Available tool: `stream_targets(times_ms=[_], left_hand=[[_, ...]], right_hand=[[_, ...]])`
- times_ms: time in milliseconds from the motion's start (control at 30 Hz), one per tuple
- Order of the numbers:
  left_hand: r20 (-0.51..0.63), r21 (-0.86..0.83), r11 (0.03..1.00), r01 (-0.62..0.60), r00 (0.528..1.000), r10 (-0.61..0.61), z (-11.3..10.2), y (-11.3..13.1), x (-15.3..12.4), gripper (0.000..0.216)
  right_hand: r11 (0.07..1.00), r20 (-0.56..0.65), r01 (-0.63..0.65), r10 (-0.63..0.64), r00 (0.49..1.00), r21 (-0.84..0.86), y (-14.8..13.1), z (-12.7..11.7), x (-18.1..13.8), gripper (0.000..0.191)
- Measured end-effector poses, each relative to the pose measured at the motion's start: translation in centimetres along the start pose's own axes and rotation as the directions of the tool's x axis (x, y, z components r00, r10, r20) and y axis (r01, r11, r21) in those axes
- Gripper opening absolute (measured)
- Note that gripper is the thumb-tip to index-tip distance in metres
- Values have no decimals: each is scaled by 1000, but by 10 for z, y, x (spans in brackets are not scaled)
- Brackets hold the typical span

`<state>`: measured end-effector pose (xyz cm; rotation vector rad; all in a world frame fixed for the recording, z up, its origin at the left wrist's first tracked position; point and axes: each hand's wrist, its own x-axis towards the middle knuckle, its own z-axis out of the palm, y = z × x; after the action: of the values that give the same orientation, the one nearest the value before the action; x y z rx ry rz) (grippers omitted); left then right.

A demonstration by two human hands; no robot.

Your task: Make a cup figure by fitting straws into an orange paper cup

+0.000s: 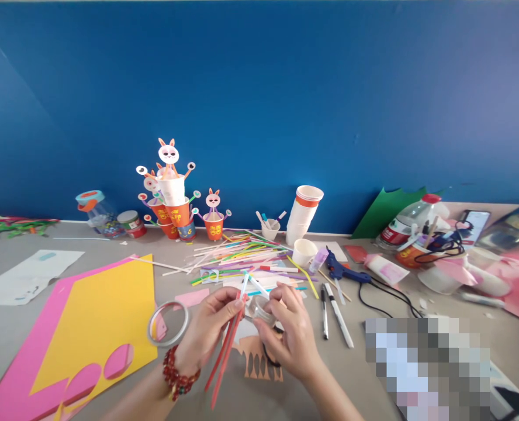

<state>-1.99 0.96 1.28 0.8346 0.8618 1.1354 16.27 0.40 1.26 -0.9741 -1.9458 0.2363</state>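
My left hand (213, 318) is closed on two red straws (223, 365), which slant down toward me; pale bent straw pieces (244, 287) stick up above its fingers. A small roll of clear tape (262, 309) sits in the fingers of my right hand (292, 327), close beside the straws. Whether a strip of tape runs between the roll and the straws cannot be seen. Below both hands lies an orange paper cutout (253, 351) with scalloped slots, partly hidden by my right hand. A larger silver tape roll (184, 324) lies left of my left wrist.
Yellow card (106, 310) over pink sheets covers the left side. Loose coloured straws (242, 251) spread behind my hands. Rabbit-faced cups (180, 210) and stacked paper cups (303, 216) stand by the blue wall. A blue glue gun (347, 272), its cord, and pens (339, 316) lie right.
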Motion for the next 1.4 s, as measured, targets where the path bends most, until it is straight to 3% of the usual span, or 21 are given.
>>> stream_targets(times_ms=[167, 367, 633, 867, 1100, 1233, 1400], left_hand=[[6, -22, 999, -28, 1000, 28, -1, 2, 1, 19], [90, -60, 996, 61, 994, -55, -3, 5, 0, 15], [172, 184, 982, -31, 985, -1, -8, 17, 0, 17], [160, 253, 964, 83, 979, -127, -8, 23, -2, 17], [204, 383, 923, -37, 978, -46, -2, 27, -18, 19], [173, 349, 937, -15, 984, -49, 1, 28, -27, 20], [166, 217, 971, 97, 977, -135, 4, 26, -29, 24]], right_hand=[[1000, 9, -23, 23, 1000, 21, -1, 0, 0, 9], [1000, 27, -24, 24, 999, 14, 1, 4, 0, 9], [998, 40, -44, 42, 998, 46, 1, 3, -1, 7], [983, 105, -67, 49, 993, 169, 11, 2, 0, 4], [972, 178, -64, 24, 984, 225, 13, 1, 4, 5], [971, 190, -69, 25, 982, 229, 12, -2, 4, 7], [962, 217, -57, -2, 976, 268, 15, -4, 6, 8]])
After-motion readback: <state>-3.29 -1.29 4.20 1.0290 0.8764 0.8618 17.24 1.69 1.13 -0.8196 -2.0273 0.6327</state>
